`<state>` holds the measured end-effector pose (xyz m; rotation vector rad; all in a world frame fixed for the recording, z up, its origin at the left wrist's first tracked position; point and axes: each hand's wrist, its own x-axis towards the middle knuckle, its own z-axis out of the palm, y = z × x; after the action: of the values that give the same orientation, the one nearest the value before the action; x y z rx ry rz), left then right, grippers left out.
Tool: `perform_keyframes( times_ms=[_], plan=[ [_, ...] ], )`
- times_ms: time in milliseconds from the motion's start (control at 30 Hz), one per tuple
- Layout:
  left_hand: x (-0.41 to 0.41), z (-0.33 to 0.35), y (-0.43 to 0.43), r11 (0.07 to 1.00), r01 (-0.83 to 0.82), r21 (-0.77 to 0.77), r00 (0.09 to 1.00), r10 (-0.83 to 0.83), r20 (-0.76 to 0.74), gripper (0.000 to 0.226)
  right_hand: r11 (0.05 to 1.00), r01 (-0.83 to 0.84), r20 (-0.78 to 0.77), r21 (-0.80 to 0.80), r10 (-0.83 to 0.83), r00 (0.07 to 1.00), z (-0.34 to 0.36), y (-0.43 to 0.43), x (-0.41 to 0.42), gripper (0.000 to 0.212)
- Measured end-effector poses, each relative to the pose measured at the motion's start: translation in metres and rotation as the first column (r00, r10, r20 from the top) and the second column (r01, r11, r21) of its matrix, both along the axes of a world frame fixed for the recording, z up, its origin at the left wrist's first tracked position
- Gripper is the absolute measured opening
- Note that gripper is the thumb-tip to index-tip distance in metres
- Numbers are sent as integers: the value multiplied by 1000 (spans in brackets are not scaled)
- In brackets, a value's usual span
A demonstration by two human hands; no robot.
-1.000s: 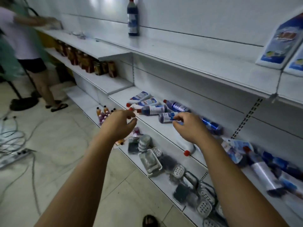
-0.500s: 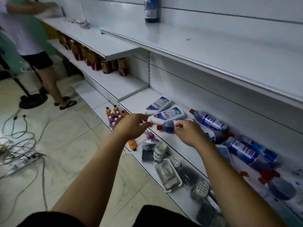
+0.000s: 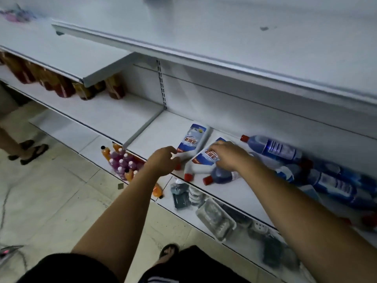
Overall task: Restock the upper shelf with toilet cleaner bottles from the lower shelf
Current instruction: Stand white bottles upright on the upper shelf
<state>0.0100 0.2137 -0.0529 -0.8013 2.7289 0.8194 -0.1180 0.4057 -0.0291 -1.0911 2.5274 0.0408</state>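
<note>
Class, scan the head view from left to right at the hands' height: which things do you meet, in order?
In order: small orange and purple bottles → left hand → white cleaner bottle → right hand → blue bottle with red cap.

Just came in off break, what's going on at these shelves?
A person bends to the lower shelf, where toilet cleaner bottles lie on their sides. The right hand curls over one white bottle; the left hand is at the neck of the other white bottle beside it, grip unclear. Blue bottles lie further right. Neither white bottle is lifted toward the upper shelf yet.
</note>
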Motion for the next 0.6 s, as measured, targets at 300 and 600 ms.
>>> perform_keyframes(
  times_ms=[300,600],
  plan=[
    [-78,-35,-48,971,41,234,994,-65,93,47,946,-37,-116,321,78,990,-18,-47,-30,101],
    [-107,-52,-52,955,157,252,980,-182,78,50,974,-108,-335,199,171,927,-34,-54,-46,86]
  ],
)
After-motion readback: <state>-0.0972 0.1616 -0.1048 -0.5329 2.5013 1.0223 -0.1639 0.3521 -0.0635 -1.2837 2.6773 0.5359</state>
